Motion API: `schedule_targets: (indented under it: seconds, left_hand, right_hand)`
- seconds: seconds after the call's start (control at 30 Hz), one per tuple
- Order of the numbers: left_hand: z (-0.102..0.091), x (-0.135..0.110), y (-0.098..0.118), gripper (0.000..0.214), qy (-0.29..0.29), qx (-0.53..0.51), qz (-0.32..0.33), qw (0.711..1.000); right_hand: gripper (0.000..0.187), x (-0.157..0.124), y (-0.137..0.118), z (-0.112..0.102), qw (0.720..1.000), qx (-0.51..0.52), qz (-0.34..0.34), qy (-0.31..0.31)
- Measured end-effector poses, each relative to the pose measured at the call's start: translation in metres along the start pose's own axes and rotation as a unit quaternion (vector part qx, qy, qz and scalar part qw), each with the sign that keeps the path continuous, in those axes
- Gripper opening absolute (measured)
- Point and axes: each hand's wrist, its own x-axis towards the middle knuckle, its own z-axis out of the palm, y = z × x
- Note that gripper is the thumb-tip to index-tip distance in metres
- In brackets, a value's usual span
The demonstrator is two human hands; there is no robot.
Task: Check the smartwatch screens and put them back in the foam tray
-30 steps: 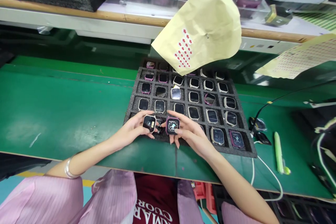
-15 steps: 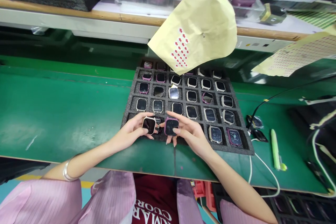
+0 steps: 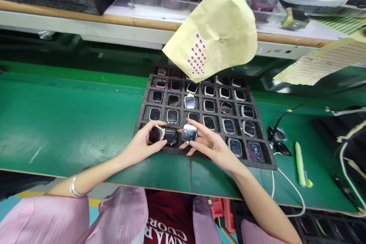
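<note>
A black foam tray [image 3: 246, 155] with many square pockets holds smartwatch bodies without straps. Over its near left corner my left hand [image 3: 142, 140] grips a pale-framed smartwatch [image 3: 156, 135], tilted, between thumb and fingers. A dark smartwatch [image 3: 170, 136] sits in the pocket right beside it. My right hand [image 3: 210, 142] holds a purple-framed smartwatch [image 3: 189, 132] above the front row, its screen bright with glare. Further right in that row lie a pale-framed smartwatch [image 3: 235, 147] and another purple-framed smartwatch [image 3: 255, 150].
Yellow paper [image 3: 225, 26] with red arrow stickers hangs from the shelf edge [image 3: 154, 23] over the tray's back. A green pen-like tool [image 3: 299, 164], cables and a small black item [image 3: 283, 148] lie on the green bench [image 3: 71, 122] at right.
My left hand has shifted slightly left and tilted its watch, uncovering the dark watch beside it. My right hand has turned the purple-framed watch so its screen catches light.
</note>
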Motion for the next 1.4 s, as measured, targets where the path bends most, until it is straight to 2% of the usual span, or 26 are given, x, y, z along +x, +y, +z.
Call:
schedule_targets:
  seconds: [0.13,0.3,0.47,0.6,0.8,0.93,1.27,1.4]
  left_hand:
    - [-0.001,-0.001,0.0,0.041,0.007,0.049,0.016,0.999]
    - [0.001,-0.003,0.002,0.039,0.003,0.054,0.017,0.998]
    - [0.0,-0.005,0.006,0.037,-0.007,0.07,0.015,0.997]
    - [-0.002,-0.006,0.006,0.033,-0.022,0.098,0.021,0.995]
    - [-0.001,-0.006,0.007,0.039,-0.016,0.064,0.028,0.997]
    - [-0.001,-0.007,0.008,0.034,-0.027,0.084,0.024,0.996]
    - [-0.004,-0.005,0.011,0.037,0.02,0.07,0.056,0.996]
    - [-0.003,-0.005,0.013,0.036,0.016,0.078,0.057,0.995]
  right_hand:
    - [0.045,0.001,0.002,0.001,0.999,0.046,0.013,-0.013]
    - [0.046,0.006,0.006,0.007,0.996,0.081,0.003,0.022]
    - [0.039,0.006,0.008,0.006,0.995,0.085,-0.013,0.046]
    - [0.041,0.004,0.01,0.006,0.997,0.073,-0.004,0.035]
    - [0.041,0.004,0.01,0.008,0.995,0.093,-0.014,0.02]
    - [0.041,0.003,0.011,0.006,0.995,0.094,-0.01,0.011]
    - [0.043,0.0,0.01,0.005,0.998,0.064,-0.013,0.011]
    - [0.043,-0.001,0.009,0.005,0.998,0.064,-0.014,0.004]
